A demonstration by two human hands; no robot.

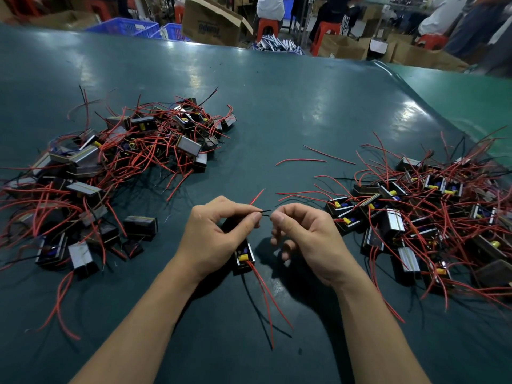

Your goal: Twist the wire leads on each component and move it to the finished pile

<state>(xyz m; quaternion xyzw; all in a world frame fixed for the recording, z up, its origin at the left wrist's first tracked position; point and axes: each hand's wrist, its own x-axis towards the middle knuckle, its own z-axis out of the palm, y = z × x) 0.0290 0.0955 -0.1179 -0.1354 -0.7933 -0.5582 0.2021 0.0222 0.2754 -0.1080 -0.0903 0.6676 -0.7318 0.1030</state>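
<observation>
A small black component [243,257] with a yellow part and trailing red leads hangs under my left hand [219,234], low at the centre of the green table [277,106]. My left hand pinches its black wire lead [265,211] between thumb and forefinger. My right hand [302,234] pinches the same lead's free end just to the right, so the two hands almost touch. A red lead sticks up behind my left fingers. One heap of like components [116,173] lies at the left, another heap [432,217] at the right.
Two loose red wires [302,161] lie on the table between the heaps. Beyond the table's far edge stand cardboard boxes [213,20], blue crates [124,27], red stools and several people.
</observation>
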